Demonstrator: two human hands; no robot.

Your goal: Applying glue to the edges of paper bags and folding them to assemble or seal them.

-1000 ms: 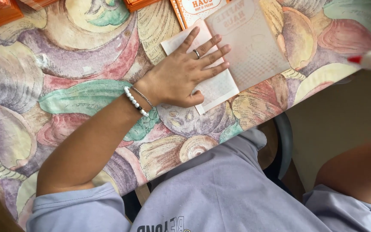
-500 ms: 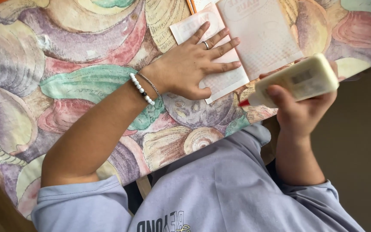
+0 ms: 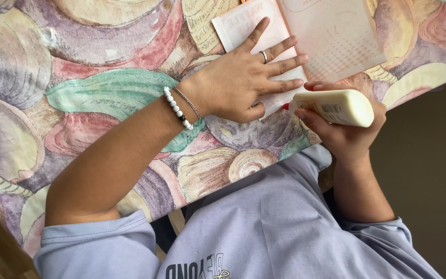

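My left hand [image 3: 243,82] lies flat, fingers spread, on a white paper sheet [image 3: 243,26] on the table. It wears a ring and two bracelets at the wrist. My right hand [image 3: 344,137] grips a cream-coloured glue bottle [image 3: 336,107] held sideways, its red tip pointing at the paper's near edge, right beside my left thumb. A pale pink sheet or card [image 3: 336,36] lies next to the white paper, just beyond the bottle.
The table wears a cloth [image 3: 104,93] printed with large shells in purple, green and pink. Its near edge runs diagonally above my lap, which is covered by a lilac sweatshirt [image 3: 274,227]. Wooden floor shows at the lower left.
My right hand has come in from the right with the glue bottle and lowered it, tip now at the paper's edge. My left hand has stayed pressed on the paper.
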